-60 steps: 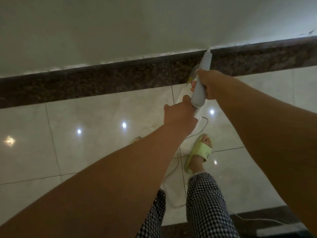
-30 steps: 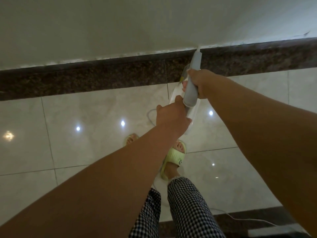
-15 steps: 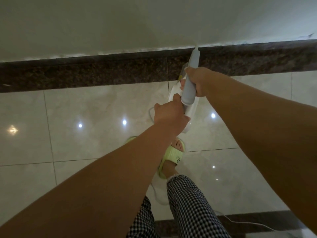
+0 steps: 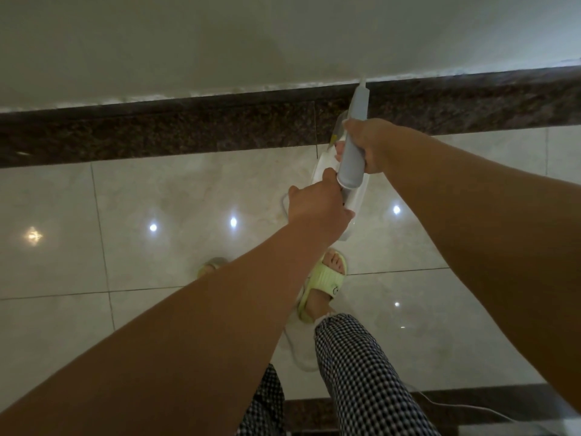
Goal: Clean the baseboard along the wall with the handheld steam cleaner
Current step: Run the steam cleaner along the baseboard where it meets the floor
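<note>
Since the earlier frames the nozzle tip has slid leftward along the baseboard's top edge, past the vertical joint's neighbourhood, and the feet have shuffled the same way

Farthest left of the grip runs the dark speckled baseboard [image 4: 188, 127], with pale wall above and glossy tiled floor [image 4: 157, 190] below. Next comes the left hand [image 4: 317, 206], clenched around the rear handle of the handheld steam cleaner [image 4: 352, 158]. Just ahead of it the right hand [image 4: 364, 143] wraps the grey barrel, steering. Beyond that grip the nozzle tip [image 4: 362, 81] meets the seam where wall and baseboard join.

Below the grip, a white cord [image 4: 295, 350] loops on the floor beside the foot in a green slipper [image 4: 327, 281]; I judge a sideways step could snag it and jerk the nozzle off line. Lingering steam might also lift the ragged paint edge at the seam, and the wet glossy tiles could be slippery
</note>
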Action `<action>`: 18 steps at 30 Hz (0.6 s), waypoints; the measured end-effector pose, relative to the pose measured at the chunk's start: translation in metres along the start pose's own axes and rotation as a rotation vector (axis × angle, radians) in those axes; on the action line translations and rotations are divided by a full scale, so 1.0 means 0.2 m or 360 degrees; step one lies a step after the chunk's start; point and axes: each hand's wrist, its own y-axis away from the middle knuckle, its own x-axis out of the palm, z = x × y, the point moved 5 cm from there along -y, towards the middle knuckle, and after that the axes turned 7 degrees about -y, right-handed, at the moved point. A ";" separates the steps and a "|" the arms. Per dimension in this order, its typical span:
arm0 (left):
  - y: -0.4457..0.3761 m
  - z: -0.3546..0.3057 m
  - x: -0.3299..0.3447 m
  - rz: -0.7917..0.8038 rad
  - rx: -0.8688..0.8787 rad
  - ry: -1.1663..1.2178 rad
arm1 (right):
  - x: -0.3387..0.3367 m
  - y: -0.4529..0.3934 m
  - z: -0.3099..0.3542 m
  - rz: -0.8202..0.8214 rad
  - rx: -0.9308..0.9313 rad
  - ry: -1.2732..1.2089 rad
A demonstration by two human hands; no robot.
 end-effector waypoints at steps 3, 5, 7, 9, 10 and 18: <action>0.01 0.03 0.00 -0.0008 0.0003 0.0021 | 0.03 0.02 0.00 -0.0010 0.0016 0.0012; 0.01 0.05 0.00 -0.0015 0.0012 0.0029 | 0.05 0.02 -0.01 -0.0021 0.0015 0.0031; 0.01 0.07 0.00 -0.0023 0.0018 0.0012 | 0.07 0.03 -0.01 -0.0016 0.0014 0.0024; 0.02 0.10 0.00 -0.0033 0.0019 0.0001 | 0.11 0.03 -0.02 -0.0010 0.0015 0.0026; 0.02 0.12 -0.01 -0.0038 0.0021 0.0003 | 0.13 0.03 -0.02 -0.0007 0.0013 0.0025; 0.04 0.22 -0.01 -0.0049 0.0010 0.0011 | 0.22 0.06 -0.03 -0.0047 0.0011 0.0064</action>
